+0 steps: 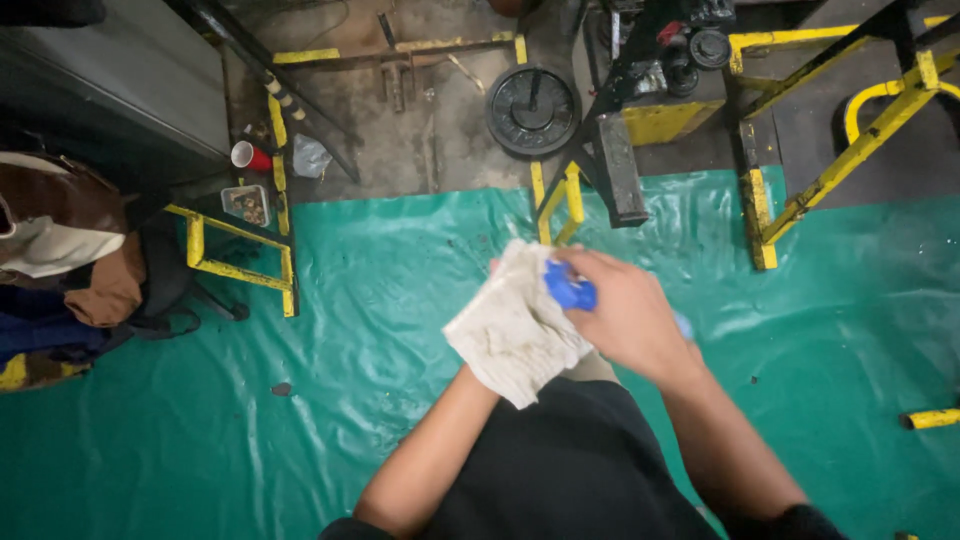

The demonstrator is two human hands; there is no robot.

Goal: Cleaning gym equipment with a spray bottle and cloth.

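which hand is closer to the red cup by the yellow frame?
Left. The left hand, hidden under the white rag, sits nearer the red cup, which stands far off up and to its left. The right hand, gripping the blue object, is further right.

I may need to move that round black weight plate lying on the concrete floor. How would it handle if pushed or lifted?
The weight plate looks like solid metal, so probably heavy for its size and fully stiff. Lying flat, it would likely scrape rather than roll. Its raised rim should give some grip.
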